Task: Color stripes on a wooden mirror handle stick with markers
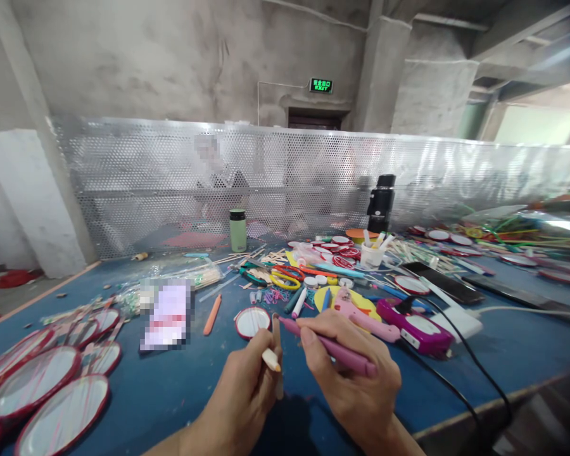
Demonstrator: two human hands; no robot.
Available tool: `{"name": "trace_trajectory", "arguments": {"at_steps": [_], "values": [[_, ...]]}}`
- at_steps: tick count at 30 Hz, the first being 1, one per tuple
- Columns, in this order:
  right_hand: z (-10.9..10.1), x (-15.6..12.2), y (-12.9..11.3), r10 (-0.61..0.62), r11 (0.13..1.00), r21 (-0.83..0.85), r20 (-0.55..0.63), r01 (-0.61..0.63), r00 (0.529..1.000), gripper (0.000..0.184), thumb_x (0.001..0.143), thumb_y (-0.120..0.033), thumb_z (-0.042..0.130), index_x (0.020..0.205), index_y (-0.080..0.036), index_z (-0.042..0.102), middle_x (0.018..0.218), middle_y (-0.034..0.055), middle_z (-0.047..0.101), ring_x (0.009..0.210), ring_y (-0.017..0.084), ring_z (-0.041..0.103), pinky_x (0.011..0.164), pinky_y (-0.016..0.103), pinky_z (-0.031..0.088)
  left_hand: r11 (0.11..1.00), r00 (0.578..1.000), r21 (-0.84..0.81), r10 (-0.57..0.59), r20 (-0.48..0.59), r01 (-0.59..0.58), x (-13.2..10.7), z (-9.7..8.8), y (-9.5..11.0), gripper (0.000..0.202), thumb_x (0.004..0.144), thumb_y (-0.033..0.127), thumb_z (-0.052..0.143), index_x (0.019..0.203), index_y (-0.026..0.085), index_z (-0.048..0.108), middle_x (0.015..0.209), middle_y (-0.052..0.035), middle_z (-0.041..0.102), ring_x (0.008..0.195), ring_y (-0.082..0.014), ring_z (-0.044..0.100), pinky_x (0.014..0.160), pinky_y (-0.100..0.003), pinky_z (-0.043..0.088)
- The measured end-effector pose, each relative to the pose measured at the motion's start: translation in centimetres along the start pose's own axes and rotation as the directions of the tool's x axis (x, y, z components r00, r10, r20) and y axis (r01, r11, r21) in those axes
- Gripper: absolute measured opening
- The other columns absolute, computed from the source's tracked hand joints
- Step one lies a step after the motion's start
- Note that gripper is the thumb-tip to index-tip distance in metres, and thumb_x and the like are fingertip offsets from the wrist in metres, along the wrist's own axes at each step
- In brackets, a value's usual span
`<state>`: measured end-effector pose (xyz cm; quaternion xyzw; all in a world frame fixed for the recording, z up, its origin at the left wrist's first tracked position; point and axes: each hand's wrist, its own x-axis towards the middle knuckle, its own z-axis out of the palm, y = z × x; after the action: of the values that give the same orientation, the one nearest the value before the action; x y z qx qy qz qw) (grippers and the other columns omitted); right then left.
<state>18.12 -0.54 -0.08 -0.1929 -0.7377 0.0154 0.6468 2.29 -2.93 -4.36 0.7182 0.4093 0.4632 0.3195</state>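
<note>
My left hand (249, 389) is closed around a thin wooden stick (276, 354) that stands nearly upright, with a second pale stick end poking out between the fingers. My right hand (351, 380) grips a pink pen-shaped tool (330, 346) like a pencil. Its tip points left and meets the upper part of the wooden stick. Both hands hover low over the blue table (180, 392), near its front edge. A small round red-rimmed mirror (251, 321) lies just beyond the stick.
Several red-rimmed oval mirrors (61, 415) lie at the front left. A pink glue gun (361, 313), a magenta device (418, 332) with a black cable, phones, scissors, sticks, a green flask (238, 230) and a black flask (380, 202) crowd the table. A person sits behind the perforated metal screen (123, 177).
</note>
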Motion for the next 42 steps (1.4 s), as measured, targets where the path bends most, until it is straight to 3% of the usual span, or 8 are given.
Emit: {"name": "trace_trajectory", "arguments": {"at_steps": [42], "values": [[-0.03, 0.26, -0.19, -0.014, 1.0, -0.025, -0.028, 0.014, 1.0, 0.015, 0.085, -0.004, 0.06, 0.083, -0.017, 0.068, 0.071, 0.0007, 0.07, 0.061, 0.012, 0.064, 0.063, 0.024, 0.053, 0.999, 1.0, -0.031, -0.012, -0.026, 0.011, 0.13, 0.16, 0.59, 0.034, 0.101, 0.045, 0.036, 0.077, 0.022, 0.043, 0.057, 0.0066, 0.044, 0.048, -0.0096, 0.037, 0.045, -0.019, 0.027]]}}
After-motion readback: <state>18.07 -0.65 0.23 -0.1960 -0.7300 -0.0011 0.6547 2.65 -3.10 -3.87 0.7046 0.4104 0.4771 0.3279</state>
